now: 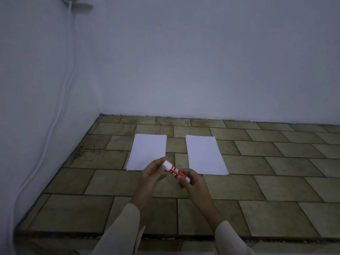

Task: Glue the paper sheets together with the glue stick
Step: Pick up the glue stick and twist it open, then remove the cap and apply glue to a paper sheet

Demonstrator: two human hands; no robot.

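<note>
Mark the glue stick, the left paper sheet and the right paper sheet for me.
glue stick (175,171): head view, on its red label.
left paper sheet (147,150): head view, the sheet's middle.
right paper sheet (205,155): head view, the sheet's middle.

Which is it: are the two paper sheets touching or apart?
Apart. The head view shows a strip of bare tiled surface running the whole way between the left sheet and the right sheet.
</note>
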